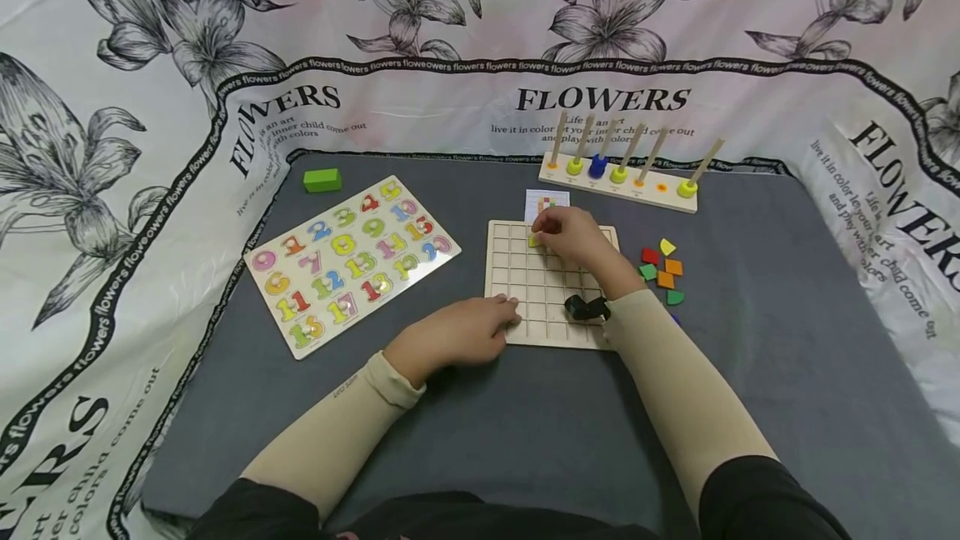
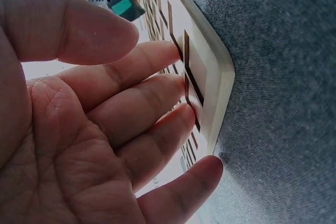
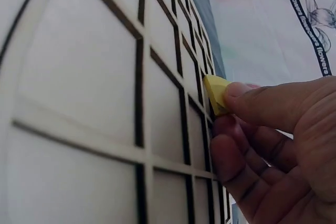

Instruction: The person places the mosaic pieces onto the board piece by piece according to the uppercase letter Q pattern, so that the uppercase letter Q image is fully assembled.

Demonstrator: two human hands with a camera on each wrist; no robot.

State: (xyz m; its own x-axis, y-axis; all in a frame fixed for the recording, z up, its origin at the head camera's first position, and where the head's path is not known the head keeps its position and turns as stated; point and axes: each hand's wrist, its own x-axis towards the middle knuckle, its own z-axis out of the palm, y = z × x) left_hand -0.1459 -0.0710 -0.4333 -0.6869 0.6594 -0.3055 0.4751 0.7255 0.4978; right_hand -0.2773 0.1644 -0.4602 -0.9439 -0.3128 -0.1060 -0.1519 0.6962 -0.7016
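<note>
A pale wooden grid board [image 1: 540,290] with square recesses lies in front of the person. Over its far edge, the right hand [image 1: 573,236] pinches a small yellow piece [image 3: 216,94] between thumb and fingertips, close to the grid in the right wrist view. The left hand [image 1: 465,330] rests its fingertips on the board's near left edge; in the left wrist view its fingers [image 2: 152,98] are nearly straight and hold nothing. Just beyond the board lies a pattern card [image 1: 547,200] with a small coloured grid, partly hidden behind the right hand.
Loose coloured pieces [image 1: 665,279] lie right of the board. A number puzzle board [image 1: 352,265] sits at the left, with a green block [image 1: 322,181] behind it. A peg stand [image 1: 618,182] with coloured rings stands at the back. A dark wrist camera [image 1: 587,307] overlaps the grid.
</note>
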